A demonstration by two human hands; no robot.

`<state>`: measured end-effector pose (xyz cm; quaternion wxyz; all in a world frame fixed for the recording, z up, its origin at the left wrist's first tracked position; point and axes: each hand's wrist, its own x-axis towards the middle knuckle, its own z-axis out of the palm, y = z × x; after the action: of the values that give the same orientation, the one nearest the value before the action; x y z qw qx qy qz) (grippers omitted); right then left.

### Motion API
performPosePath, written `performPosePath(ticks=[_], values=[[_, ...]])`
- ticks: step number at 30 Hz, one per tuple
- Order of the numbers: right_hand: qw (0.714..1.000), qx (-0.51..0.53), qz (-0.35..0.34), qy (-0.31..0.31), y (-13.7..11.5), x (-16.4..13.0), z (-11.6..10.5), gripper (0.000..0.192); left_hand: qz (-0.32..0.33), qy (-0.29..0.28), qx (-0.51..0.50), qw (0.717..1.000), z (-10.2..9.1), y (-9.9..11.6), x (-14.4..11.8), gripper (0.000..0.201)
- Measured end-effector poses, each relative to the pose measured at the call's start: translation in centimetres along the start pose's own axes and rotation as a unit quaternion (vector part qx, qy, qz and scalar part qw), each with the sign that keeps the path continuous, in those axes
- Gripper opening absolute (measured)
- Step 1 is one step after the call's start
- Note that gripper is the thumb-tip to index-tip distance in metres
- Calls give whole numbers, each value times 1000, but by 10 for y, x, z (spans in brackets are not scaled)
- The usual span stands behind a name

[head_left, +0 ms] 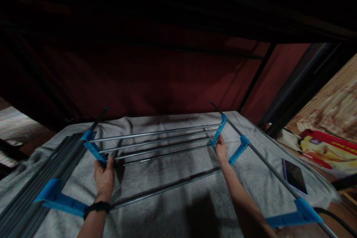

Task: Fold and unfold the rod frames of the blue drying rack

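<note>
The left hand (104, 177) is gripping the near-left blue bracket (94, 149) of a rack shelf (156, 142) lying over a grey blanket (173, 178); the right hand (221, 148) is seemingly closing on the right bracket (218, 131).

Fading into darkness above the red wall (167, 78); running off the bottom edge, both forearms and the right pole (279, 178).
</note>
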<state>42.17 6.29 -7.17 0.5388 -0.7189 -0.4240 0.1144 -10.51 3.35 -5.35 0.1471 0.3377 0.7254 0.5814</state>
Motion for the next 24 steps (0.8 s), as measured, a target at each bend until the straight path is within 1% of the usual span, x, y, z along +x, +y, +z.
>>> performPosePath(ticks=[3, 6, 11, 15, 21, 23, 24], values=[[999, 19, 28, -9, -1, 1, -2, 79, 11, 2, 15, 1000, 0, -1, -1, 22], [998, 28, 47, -12, -3, -1, -2, 78, 2, 14, 28, 999, 0, 2, -4, 22], [997, 40, 59, -4, -4, -4, 1, 75, -15, 20, 30, 999, 1, 7, -6, 21], [996, 49, 69, 11, 0, -3, 4, 71, -12, 18, 35, 999, 1, 3, -5, 23], [995, 72, 72, 13, 5, 8, 6, 67, 17, -19, 60, 998, -1, -5, 4, 33], [994, 73, 77, 13, 7, 12, 6, 69, 27, -20, 64, 997, -1, -9, 4, 44], [994, 72, 81, 13, 9, 13, 7, 70, 36, -10, 65, 997, -2, -11, 2, 51]])
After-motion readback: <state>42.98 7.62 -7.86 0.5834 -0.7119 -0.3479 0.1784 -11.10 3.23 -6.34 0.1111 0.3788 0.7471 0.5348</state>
